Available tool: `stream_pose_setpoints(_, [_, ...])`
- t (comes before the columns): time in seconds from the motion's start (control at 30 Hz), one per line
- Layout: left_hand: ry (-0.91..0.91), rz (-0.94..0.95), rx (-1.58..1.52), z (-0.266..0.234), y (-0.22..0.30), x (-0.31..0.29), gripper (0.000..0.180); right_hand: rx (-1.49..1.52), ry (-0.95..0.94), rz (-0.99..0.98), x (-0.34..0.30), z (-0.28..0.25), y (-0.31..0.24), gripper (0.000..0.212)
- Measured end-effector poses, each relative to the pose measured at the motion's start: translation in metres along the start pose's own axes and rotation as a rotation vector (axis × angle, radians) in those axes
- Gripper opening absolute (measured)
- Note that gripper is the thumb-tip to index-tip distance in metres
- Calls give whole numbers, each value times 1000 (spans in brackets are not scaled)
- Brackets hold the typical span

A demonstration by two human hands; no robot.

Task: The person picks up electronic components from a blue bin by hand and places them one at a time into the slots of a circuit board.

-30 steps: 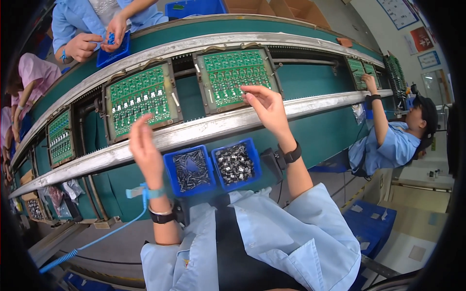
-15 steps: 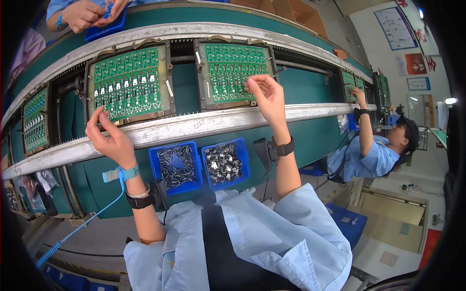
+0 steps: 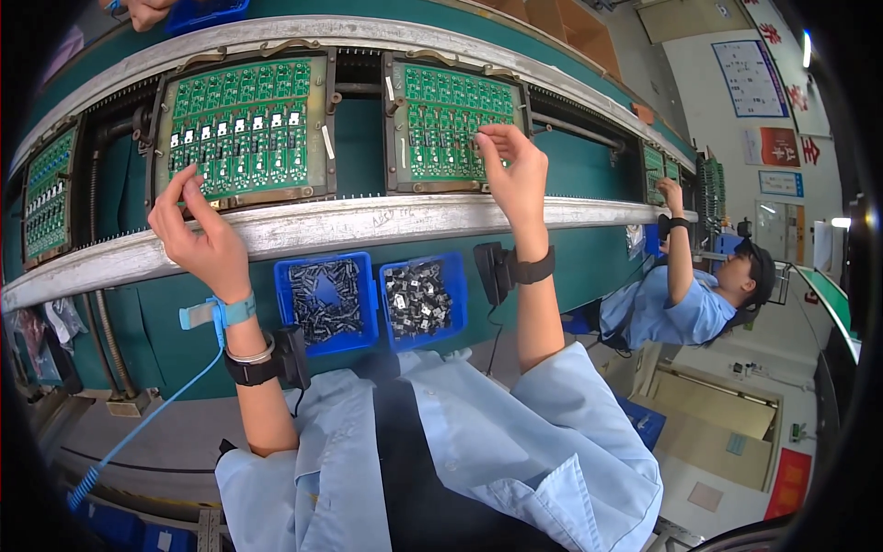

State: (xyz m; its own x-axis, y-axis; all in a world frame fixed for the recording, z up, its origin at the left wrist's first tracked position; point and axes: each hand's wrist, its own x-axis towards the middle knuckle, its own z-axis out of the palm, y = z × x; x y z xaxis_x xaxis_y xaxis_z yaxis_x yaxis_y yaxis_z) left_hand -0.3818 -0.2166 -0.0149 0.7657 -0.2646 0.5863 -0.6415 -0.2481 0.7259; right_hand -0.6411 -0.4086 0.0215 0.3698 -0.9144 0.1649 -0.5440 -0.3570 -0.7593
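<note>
My left hand (image 3: 200,230) is at the lower left corner of a large framed green circuit board panel (image 3: 239,120). Its thumb and fingertips come close together over the board edge; anything between them is too small to make out. A row of white-topped parts runs across that panel. My right hand (image 3: 517,175) pinches over the lower right part of a second framed panel (image 3: 441,106), which carries dark parts and no white-topped row. What its fingertips hold, if anything, is hidden. Below the rail sit a blue bin of dark slim parts (image 3: 326,299) and a blue bin of black and silver parts (image 3: 421,299).
A metal rail (image 3: 368,221) runs between me and the panels. At far left lies another framed panel (image 3: 48,198). A blue coiled cord (image 3: 152,432) hangs from my left wrist strap. To the right a co-worker (image 3: 685,294) reaches to other boards; another person's hand (image 3: 147,11) shows at top left.
The panels, rail and bins sit slightly higher in view. My left hand has shifted a little up and left along its panel's edge. My right hand stays over the second panel's right part.
</note>
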Motion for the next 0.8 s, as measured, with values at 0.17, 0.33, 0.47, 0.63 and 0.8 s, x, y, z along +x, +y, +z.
stream_pose_setpoints(0.17, [3, 8, 0, 0, 3, 0, 15, -317, 44, -280, 4, 8, 4, 6])
stream_pose_setpoints(0.33, [3, -5, -9, 1, 4, 0, 15, -361, 64, -308, 6, 14, 15, 6])
stream_pose_setpoints(0.47, [-4, 5, 9, 0, 4, 0, 15, -367, 45, -309, 7, 15, 17, 5])
stream_pose_setpoints(0.63, [-14, 24, 36, 0, 3, 0, 16, -400, 36, -311, 6, 14, 15, 5])
stream_pose_setpoints(0.8, [3, 7, 13, 1, 5, -1, 15, -355, 5, -298, 9, 14, 18, 5])
